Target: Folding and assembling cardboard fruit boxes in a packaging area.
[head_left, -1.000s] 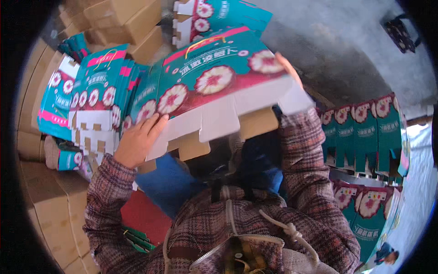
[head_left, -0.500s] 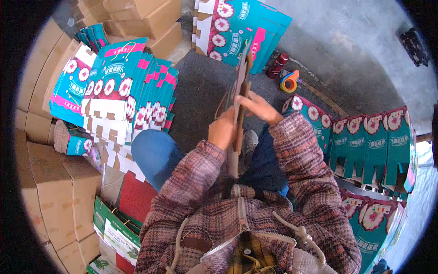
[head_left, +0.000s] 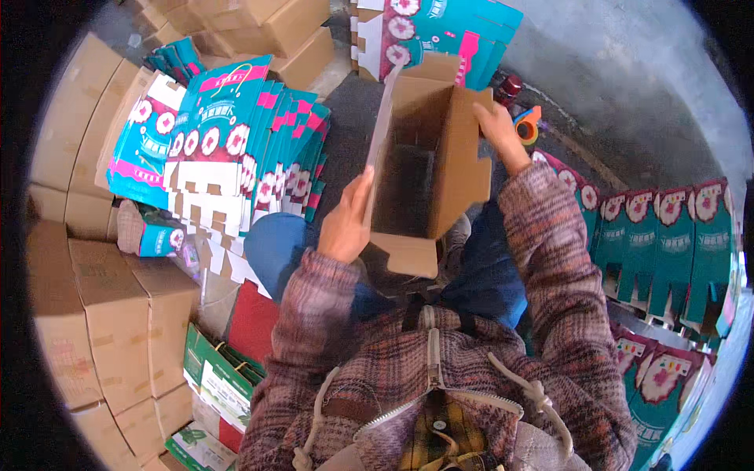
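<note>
Between my two hands a cardboard box (head_left: pixel 462 157) stands spread into a squared tube over my knees. Its brown inside faces me, its end flaps stick out, and the dark floor shows through it. My left hand (head_left: pixel 348 220) presses on the left wall with its fingers fairly straight. The right wall's upper edge is gripped by my right hand (head_left: pixel 503 133), with the thumb side on the brown board. Much of the box's printed outside is hidden from here.
Flattened teal cartons (head_left: pixel 210 141) lean in a fanned stack on the left; more flat cartons (head_left: pixel 440 35) lie ahead. Brown boxes (head_left: pixel 110 322) and green cartons (head_left: pixel 216 392) are at left. Right are standing teal cartons (head_left: pixel 671 235), a tape roll (head_left: pixel 528 125) and a red can (head_left: pixel 509 88).
The box was nearly flat and edge-on between my hands; now it is opened into a tube. My hands have moved apart, left hand to the left and right hand up and right.
</note>
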A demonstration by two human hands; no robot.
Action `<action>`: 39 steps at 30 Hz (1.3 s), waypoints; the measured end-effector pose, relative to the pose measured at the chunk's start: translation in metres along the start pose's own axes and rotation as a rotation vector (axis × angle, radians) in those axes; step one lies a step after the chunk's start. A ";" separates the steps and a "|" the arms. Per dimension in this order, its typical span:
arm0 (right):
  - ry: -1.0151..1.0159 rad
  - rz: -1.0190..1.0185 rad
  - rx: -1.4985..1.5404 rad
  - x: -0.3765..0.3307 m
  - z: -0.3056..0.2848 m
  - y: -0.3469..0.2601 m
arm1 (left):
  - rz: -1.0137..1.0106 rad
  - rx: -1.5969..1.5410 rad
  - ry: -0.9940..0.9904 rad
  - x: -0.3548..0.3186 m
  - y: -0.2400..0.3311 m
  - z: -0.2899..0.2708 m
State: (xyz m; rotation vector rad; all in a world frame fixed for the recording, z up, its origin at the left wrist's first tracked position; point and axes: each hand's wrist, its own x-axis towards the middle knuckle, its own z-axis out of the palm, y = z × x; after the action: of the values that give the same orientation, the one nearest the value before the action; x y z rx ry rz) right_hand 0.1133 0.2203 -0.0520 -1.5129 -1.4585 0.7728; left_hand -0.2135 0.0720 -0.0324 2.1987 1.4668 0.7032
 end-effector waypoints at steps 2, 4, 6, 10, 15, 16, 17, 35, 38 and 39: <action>0.008 0.025 -0.113 0.019 -0.003 -0.009 | 0.193 0.046 0.038 -0.013 0.005 -0.004; -0.015 -0.039 -0.383 0.021 0.010 -0.008 | 0.218 0.133 -0.032 -0.013 0.006 0.010; -0.002 -0.083 -0.336 0.016 0.023 -0.010 | 0.200 0.248 -0.144 -0.009 0.003 0.011; -0.049 -0.063 -0.214 0.019 0.021 -0.003 | 0.260 0.306 -0.249 0.003 0.007 -0.007; -0.054 0.008 -0.156 0.023 0.024 0.016 | 0.319 0.304 -0.284 0.015 0.005 -0.017; -0.071 0.049 -0.111 0.024 0.028 0.014 | 0.333 0.283 -0.270 0.015 0.003 -0.018; -0.079 0.050 -0.109 0.023 0.030 0.014 | 0.325 0.284 -0.271 0.014 0.002 -0.017; -0.128 0.131 -0.021 0.016 0.036 -0.002 | 0.007 0.132 0.171 -0.007 0.003 0.042; -0.126 0.078 -0.087 0.008 0.038 -0.012 | 0.070 0.349 0.243 -0.001 0.013 0.052; -0.138 0.091 -0.082 0.004 0.041 -0.019 | 0.132 0.442 0.245 -0.002 0.012 0.055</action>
State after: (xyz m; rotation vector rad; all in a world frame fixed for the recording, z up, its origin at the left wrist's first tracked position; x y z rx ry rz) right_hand 0.0688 0.2302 -0.0517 -1.6236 -1.5476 0.8968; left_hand -0.1724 0.0629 -0.0693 2.6362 1.7465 0.7735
